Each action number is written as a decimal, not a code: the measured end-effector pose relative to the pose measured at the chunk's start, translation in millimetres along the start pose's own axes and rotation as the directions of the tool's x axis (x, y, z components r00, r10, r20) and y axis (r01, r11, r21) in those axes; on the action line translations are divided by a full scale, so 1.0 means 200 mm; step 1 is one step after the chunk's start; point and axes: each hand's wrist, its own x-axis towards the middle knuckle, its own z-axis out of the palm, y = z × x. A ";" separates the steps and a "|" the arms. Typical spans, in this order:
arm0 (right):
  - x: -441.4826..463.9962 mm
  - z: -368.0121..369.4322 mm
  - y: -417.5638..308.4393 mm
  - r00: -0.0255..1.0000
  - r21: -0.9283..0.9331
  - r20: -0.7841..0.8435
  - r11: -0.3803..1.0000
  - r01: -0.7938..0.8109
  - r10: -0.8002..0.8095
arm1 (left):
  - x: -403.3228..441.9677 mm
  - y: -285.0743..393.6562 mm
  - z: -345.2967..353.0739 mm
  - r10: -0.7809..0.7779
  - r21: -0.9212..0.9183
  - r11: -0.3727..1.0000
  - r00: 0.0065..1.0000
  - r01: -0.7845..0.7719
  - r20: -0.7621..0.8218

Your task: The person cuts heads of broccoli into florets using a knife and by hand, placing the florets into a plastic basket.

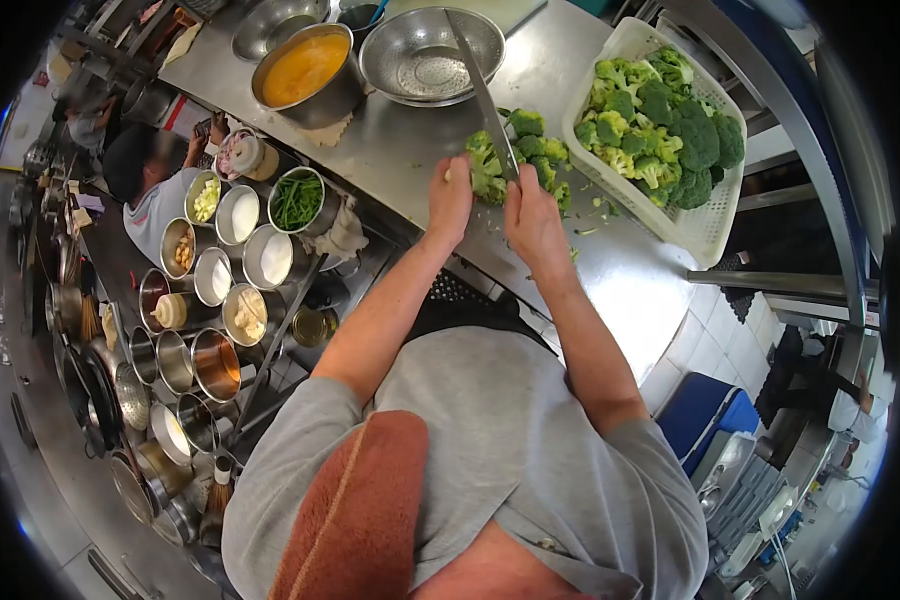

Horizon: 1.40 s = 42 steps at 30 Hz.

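Note:
My left hand is closed around a broccoli head, its florets turned toward the blade. In my right hand is a large kitchen knife, its long blade slanting up and away past the broccoli. The blade lies close beside the head; I cannot tell whether it is cutting in. Cut broccoli florets lie on the steel table just beyond and right of the knife. Behind the blade's tip sits a metal colander.
At right, a white plastic basket holds broccoli. A pot of orange liquid stands left of the colander. Several steel containers, one with chopped green vegetables, line the left station. A person is beyond them; another is far right.

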 end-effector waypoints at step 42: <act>-0.03 0.05 0.11 0.986 -0.058 0.113 0.991 -0.120 0.126 | -0.04 -0.10 -0.01 -0.076 -0.343 0.929 0.978 0.140 0.194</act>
